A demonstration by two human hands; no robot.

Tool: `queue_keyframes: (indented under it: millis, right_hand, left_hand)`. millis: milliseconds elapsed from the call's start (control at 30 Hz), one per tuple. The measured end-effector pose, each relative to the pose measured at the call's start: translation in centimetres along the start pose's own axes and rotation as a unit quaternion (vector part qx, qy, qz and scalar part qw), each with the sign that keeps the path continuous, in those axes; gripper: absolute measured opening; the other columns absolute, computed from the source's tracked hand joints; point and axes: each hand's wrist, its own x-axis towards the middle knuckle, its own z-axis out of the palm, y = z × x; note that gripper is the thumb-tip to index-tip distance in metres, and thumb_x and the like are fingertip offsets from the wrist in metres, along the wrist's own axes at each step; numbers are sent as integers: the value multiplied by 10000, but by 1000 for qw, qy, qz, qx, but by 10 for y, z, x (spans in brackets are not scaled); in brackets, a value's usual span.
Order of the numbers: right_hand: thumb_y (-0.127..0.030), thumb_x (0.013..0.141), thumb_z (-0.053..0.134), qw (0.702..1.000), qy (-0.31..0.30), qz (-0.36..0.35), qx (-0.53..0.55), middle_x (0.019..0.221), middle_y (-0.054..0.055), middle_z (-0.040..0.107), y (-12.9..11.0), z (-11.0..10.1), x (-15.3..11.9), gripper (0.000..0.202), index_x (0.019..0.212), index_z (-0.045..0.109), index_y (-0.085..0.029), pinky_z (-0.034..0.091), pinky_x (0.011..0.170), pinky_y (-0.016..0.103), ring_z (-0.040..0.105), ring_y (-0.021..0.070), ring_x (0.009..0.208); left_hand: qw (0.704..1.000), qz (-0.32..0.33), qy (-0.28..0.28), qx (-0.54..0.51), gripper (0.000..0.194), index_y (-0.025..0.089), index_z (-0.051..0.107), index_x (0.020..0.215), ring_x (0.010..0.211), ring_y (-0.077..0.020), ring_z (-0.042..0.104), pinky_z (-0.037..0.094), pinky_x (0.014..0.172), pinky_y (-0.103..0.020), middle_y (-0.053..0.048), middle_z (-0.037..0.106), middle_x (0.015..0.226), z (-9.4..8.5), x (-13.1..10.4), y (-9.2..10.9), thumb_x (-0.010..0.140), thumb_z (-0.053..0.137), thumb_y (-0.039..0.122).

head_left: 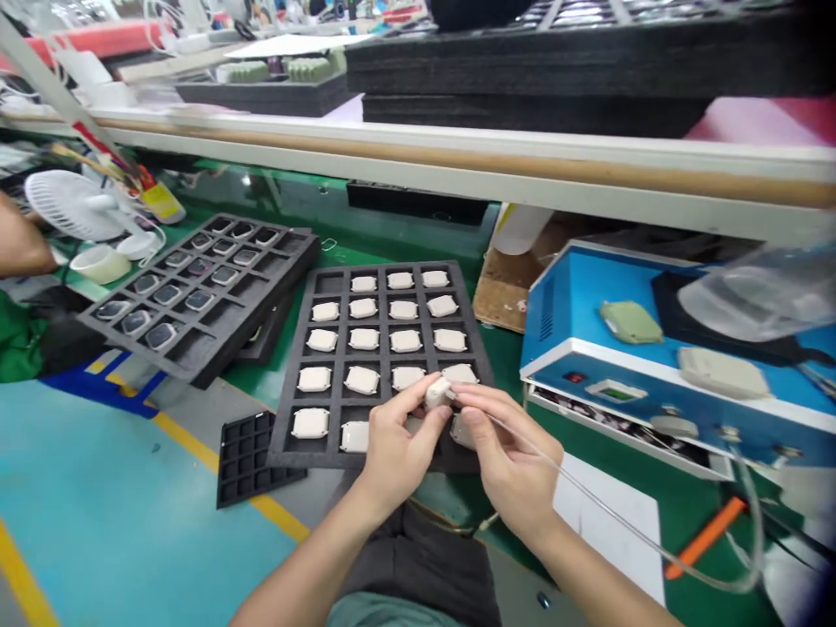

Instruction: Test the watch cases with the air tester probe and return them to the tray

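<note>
My left hand (403,444) pinches a small cream square case (436,394), tipped on edge above the front of a black foam tray (280,444). Close against it, my right hand (513,453) is closed on the end of a thin transparent tube (607,514). The tube's tip meets the case or nearly so; my fingers partly hide it. Similar cream cases (310,423) with rounded corners lie in most of the tray's pockets. Some front pockets are covered by my hands.
A blue machine (562,305) at right carries a green case (630,321) and a plastic bottle (744,296). An orange-handled tool (705,538) lies beside white paper (614,514). Leftward, another foam tray (215,348) holds dark-faced pieces near a fan (71,205) and a person's arm (23,239). A shelf edge (418,157) runs across.
</note>
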Motion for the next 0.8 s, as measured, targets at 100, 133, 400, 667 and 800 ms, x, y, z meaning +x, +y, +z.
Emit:
queue_keyframes:
  millis: [100, 133, 400, 667, 800]
  right_hand:
    - [-140, 978, 696, 1000, 8, -1, -8, 1066, 49, 817, -2, 1, -2, 184, 1029, 812, -273, 662, 873, 306, 787, 197, 1018]
    - [-143, 976, 698, 1000, 9, -1, -11, 1061, 49, 817, -2, 1, -3, 179, 1022, 813, -273, 664, 868, 305, 788, 198, 1014]
    - [-192, 974, 711, 1000, 15, 7, -26, 1051, 67, 820, 1, 0, -6, 132, 994, 824, -258, 676, 853, 332, 797, 220, 991]
    - [-193, 982, 699, 1000, 11, -4, -17, 1035, 70, 823, 0, 1, -2, 145, 1004, 820, -269, 679, 857, 366, 795, 232, 988]
    - [-212, 1004, 675, 1000, 4, -1, -10, 1054, 74, 822, 2, 1, 3, 153, 1020, 816, -268, 673, 893, 379, 791, 232, 1008]
  left_hand:
    - [1000, 3, -5, -9, 414, 186, 774, 1301, 976, -229, 764, 626, 921, -345, -81, 812, 1177, 0, -1, 0, 900, 701, 259]
    - [1000, 6, -4, -10, 410, 187, 776, 1297, 982, -229, 764, 622, 922, -341, -80, 811, 1183, -1, -2, 1, 899, 702, 250]
    - [1000, 18, 2, -8, 388, 193, 786, 1271, 978, -225, 769, 620, 906, -331, -72, 819, 1161, -1, -6, 4, 891, 706, 199]
    - [1000, 20, 1, 0, 383, 209, 791, 1270, 1025, -241, 772, 618, 927, -342, -68, 809, 1202, -1, -2, 2, 897, 708, 244]
    - [1000, 9, 7, 17, 392, 198, 786, 1281, 962, -233, 768, 619, 893, -338, -72, 811, 1188, -2, 4, -2, 913, 719, 314]
